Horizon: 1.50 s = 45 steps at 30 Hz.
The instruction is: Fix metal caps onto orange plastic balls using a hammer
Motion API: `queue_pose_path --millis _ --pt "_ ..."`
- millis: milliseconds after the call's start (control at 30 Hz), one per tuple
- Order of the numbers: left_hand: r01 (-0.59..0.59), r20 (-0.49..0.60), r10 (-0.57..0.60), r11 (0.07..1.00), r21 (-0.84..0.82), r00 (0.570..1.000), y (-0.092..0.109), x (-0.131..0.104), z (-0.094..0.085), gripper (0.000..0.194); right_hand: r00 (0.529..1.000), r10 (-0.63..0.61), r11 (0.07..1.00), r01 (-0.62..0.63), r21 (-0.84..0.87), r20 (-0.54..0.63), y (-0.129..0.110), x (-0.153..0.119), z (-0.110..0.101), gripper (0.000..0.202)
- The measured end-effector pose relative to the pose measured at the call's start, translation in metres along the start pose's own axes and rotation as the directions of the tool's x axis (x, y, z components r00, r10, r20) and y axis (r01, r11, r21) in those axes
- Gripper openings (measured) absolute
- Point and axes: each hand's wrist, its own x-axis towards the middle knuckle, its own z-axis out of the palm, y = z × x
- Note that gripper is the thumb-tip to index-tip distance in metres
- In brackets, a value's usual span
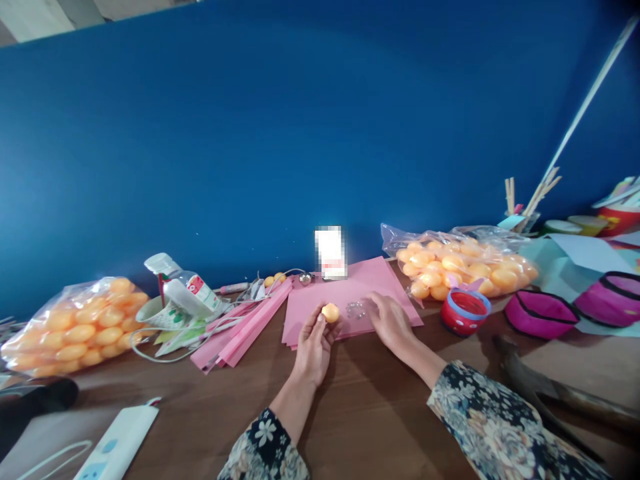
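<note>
Held up in my left hand [316, 340] is a small orange ball [331, 313], pinched between thumb and fingers over the front edge of the pink sheets [325, 293]. My right hand [389, 320] hovers at the right part of the sheets, palm down, beside a scatter of small clear pieces [356, 309]. Its fingertips are near these pieces; whether they grip one is too small to tell. A small shiny round object [305, 279] sits at the back left of the sheets.
Bags of orange balls lie at the left [80, 333] and right [450, 267]. Pink strips [250, 327], a bottle [200, 291] and a cable are left of the sheets. A red cup [464, 313], magenta pouches [541, 313] and a dark curved object [565, 397] are rightward. A power strip [117, 443] lies front left.
</note>
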Motion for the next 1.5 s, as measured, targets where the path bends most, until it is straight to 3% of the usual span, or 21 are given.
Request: queue_pose_path --millis 133,300,433,733,800,1000,1167,1500 --pt "-0.024 0.006 0.024 0.999 0.026 1.000 0.000 -0.001 0.003 0.038 0.999 0.037 0.975 -0.030 0.218 -0.029 -0.007 0.000 0.000 0.019" --pt "-0.042 -0.001 0.042 0.996 0.083 0.999 0.000 -0.003 0.007 0.040 0.994 0.033 0.776 -0.088 0.624 0.100 -0.029 -0.006 0.001 0.019" --pt "-0.035 0.014 0.033 0.995 0.096 0.999 0.000 -0.003 0.007 0.041 0.986 0.031 0.700 -0.138 0.700 0.164 -0.040 -0.009 0.002 0.018" --pt "-0.064 0.033 0.061 0.992 0.113 0.998 -0.004 -0.001 0.004 0.039 0.939 0.197 0.454 -0.341 0.823 0.281 -0.040 -0.012 0.006 0.020" --pt "-0.060 0.037 0.056 0.992 0.112 0.998 -0.003 -0.001 0.005 0.040 0.940 0.192 0.474 -0.339 0.813 0.280 -0.040 -0.013 0.006 0.020" --pt "-0.059 0.013 0.057 0.992 0.111 0.998 -0.001 -0.001 0.007 0.040 0.976 0.151 0.656 -0.219 0.722 0.159 -0.040 -0.014 0.007 0.015" --pt "-0.062 0.022 0.060 0.991 0.115 0.998 -0.004 0.000 0.004 0.041 0.985 0.106 0.674 -0.173 0.718 0.139 -0.039 -0.014 0.007 0.017" --pt "-0.068 0.017 0.066 0.991 0.118 0.998 -0.006 0.002 0.002 0.040 0.996 0.062 0.794 -0.090 0.601 0.068 -0.038 -0.016 0.007 0.012"
